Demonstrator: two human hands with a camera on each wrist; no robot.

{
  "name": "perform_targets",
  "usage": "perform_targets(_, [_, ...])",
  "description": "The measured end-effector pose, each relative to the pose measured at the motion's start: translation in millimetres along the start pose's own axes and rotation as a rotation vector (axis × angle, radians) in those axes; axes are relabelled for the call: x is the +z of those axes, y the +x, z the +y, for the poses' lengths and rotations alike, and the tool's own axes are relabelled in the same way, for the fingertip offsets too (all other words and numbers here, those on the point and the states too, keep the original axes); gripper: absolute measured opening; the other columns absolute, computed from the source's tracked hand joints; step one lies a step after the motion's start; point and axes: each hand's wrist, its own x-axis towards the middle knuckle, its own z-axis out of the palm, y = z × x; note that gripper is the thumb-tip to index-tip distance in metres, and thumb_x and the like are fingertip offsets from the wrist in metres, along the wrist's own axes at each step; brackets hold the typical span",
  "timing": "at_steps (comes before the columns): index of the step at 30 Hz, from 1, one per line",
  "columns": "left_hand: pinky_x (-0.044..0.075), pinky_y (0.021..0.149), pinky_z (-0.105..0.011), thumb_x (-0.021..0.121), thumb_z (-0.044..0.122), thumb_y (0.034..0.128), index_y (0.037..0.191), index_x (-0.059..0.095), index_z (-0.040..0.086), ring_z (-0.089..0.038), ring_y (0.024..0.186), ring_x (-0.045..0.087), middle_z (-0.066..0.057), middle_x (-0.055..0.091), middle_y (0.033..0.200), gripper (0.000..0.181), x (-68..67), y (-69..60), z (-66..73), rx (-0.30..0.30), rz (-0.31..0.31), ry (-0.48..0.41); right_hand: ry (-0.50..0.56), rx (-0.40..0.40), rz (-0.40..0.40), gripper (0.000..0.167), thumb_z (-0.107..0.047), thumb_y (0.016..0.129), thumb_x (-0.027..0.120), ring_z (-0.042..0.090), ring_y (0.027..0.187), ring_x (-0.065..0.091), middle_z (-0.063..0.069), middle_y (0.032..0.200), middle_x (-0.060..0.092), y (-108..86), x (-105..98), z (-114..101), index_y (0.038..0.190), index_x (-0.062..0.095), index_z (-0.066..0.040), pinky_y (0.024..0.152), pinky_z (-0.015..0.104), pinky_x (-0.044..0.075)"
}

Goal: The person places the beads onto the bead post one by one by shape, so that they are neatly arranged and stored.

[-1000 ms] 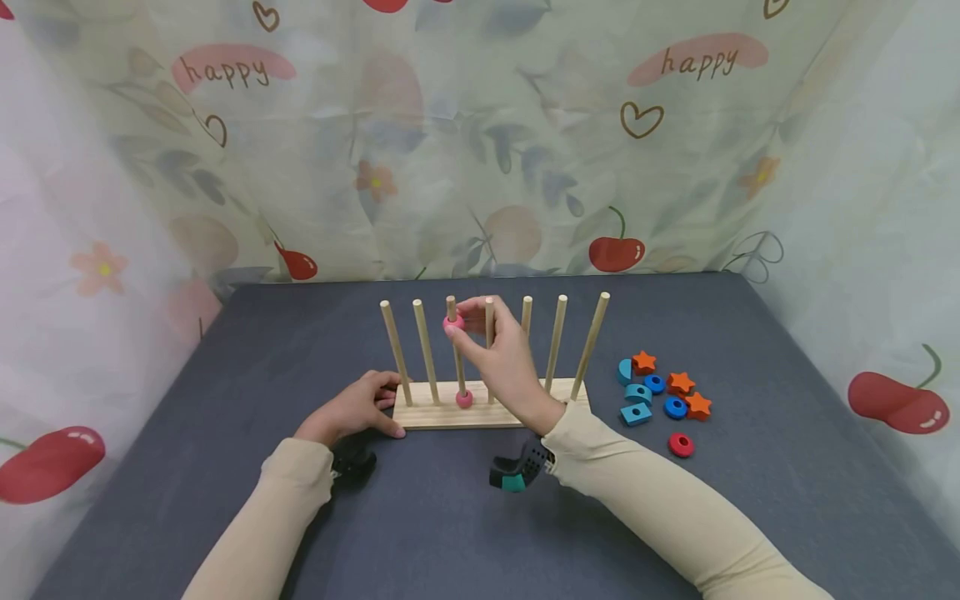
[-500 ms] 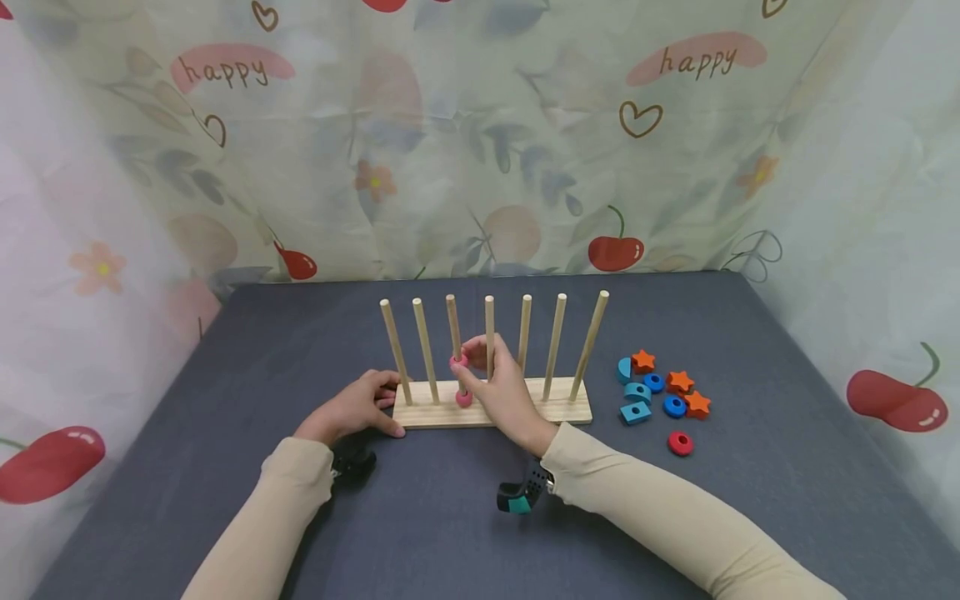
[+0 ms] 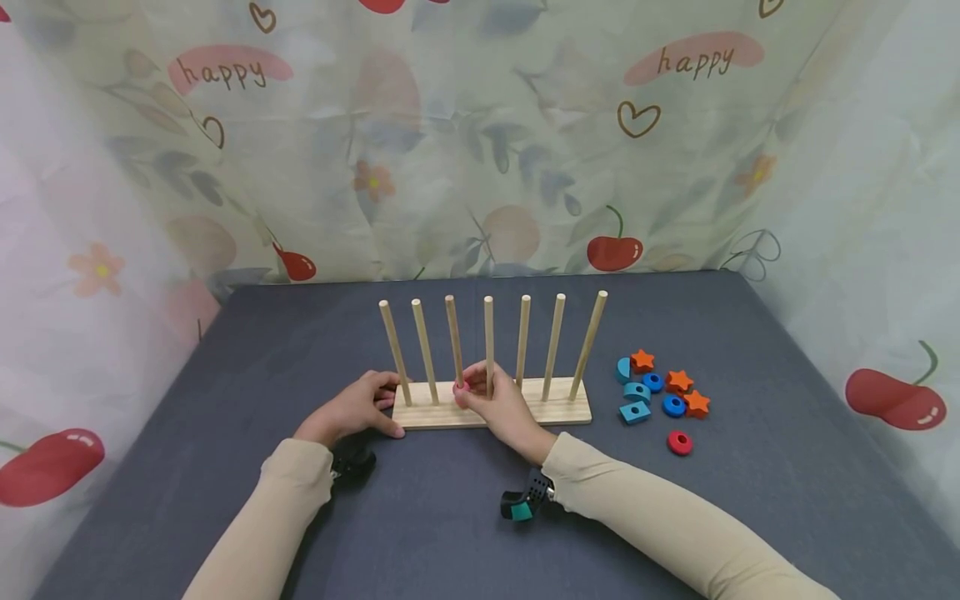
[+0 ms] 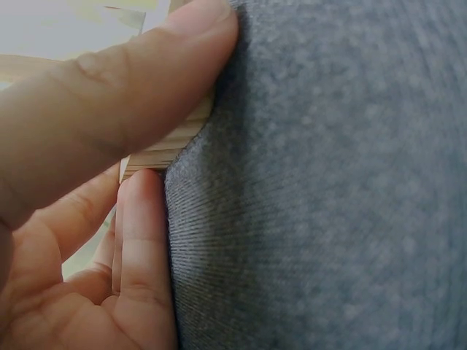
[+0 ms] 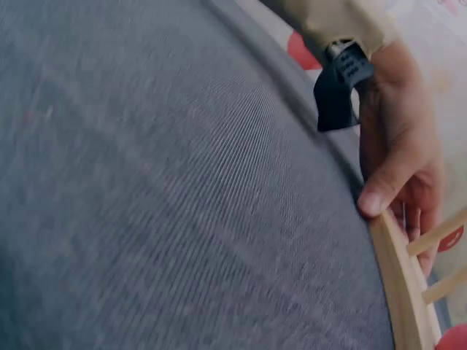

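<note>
My left hand (image 3: 358,408) grips the left end of a wooden peg board (image 3: 558,408), thumb at the front edge and fingers by the end. In the left wrist view the thumb (image 4: 109,102) lies over the board's corner (image 4: 164,149). My right hand (image 3: 504,410) pinches a pink bead (image 3: 459,390) low on the third peg from the left (image 3: 453,337). Thumb and fingertips mostly cover this bead and the one beneath it. At the lower right corner of the right wrist view, part of a pink bead (image 5: 454,340) shows.
Right of the board lie orange stars (image 3: 678,382), blue rings (image 3: 674,406), light blue pieces (image 3: 635,413) and a red ring (image 3: 680,442). Several tall bare pegs (image 3: 555,346) stand up from the board. A patterned curtain (image 3: 465,150) hangs behind the dark table (image 3: 420,517).
My right hand has slid the pink bead down the third peg, from near its top to the bead at the bottom. My left hand has kept its grip on the board.
</note>
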Motion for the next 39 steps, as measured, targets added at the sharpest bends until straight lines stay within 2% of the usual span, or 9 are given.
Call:
perform_targets(5, [0.043,0.106,-0.045,0.088,0.001,0.0644,0.132,0.050,-0.002,-0.031,0.116,0.047,-0.017,0.042,0.123,0.077,0.6,-0.6,1.1,-0.006,0.001,-0.005,-0.001,-0.005,-0.029,0.023,-0.009,0.091,0.067,0.022,0.097,0.062,0.014,0.105,0.065,0.9,-1.5,4.5,0.110,0.056,-0.001,0.086,0.034,0.052])
perform_targets(11, [0.042,0.106,-0.045,0.088,0.002,0.0651,0.133,0.048,-0.003,-0.031,0.117,0.047,-0.018,0.042,0.124,0.079,0.6,-1.0,2.0,-0.007,-0.004,0.001,0.010,0.026,-0.019,0.025,-0.009,0.090,0.068,0.021,0.097,0.062,0.012,0.107,0.064,1.9,-0.4,6.0,0.111,0.057,-0.003,0.084,0.029,0.052])
perform_targets(22, [0.042,0.107,-0.045,0.088,0.001,0.0645,0.134,0.047,-0.003,-0.031,0.118,0.047,-0.018,0.042,0.125,0.081,0.5,0.1,0.4,-0.011,0.001,-0.004,0.016,0.022,-0.019,0.026,-0.011,0.089,0.069,0.020,0.095,0.061,0.012,0.105,0.065,0.6,-0.1,6.9,0.111,0.058,-0.003,0.080,0.024,0.050])
perform_targets(31, [0.042,0.107,-0.044,0.088,0.001,0.0649,0.134,0.047,-0.003,-0.031,0.118,0.047,-0.018,0.042,0.125,0.081,0.1,0.1,1.2,-0.013,-0.002,-0.004,0.047,0.031,-0.031,0.031,-0.010,0.089,0.069,0.026,0.099,0.061,0.017,0.109,0.064,0.4,-0.2,6.0,0.115,0.056,0.001,0.078,0.018,0.049])
perform_targets(35, [0.042,0.106,-0.044,0.088,0.001,0.0647,0.134,0.047,-0.003,-0.031,0.118,0.047,-0.018,0.042,0.125,0.081,0.0,-0.7,2.2,-0.015,-0.001,-0.009,0.050,0.047,-0.041,0.032,-0.004,0.088,0.068,0.032,0.103,0.061,0.021,0.111,0.063,0.5,-0.8,4.6,0.116,0.054,0.004,0.082,0.023,0.051])
perform_targets(39, [0.043,0.106,-0.044,0.088,0.001,0.0645,0.134,0.047,-0.003,-0.030,0.117,0.046,-0.018,0.041,0.125,0.081,0.4,-1.6,2.0,-0.018,-0.001,-0.033,0.065,0.061,-0.039,0.035,-0.002,0.088,0.068,0.031,0.108,0.062,0.019,0.116,0.061,-2.3,-1.9,1.5,0.119,0.054,0.003,0.089,0.028,0.053])
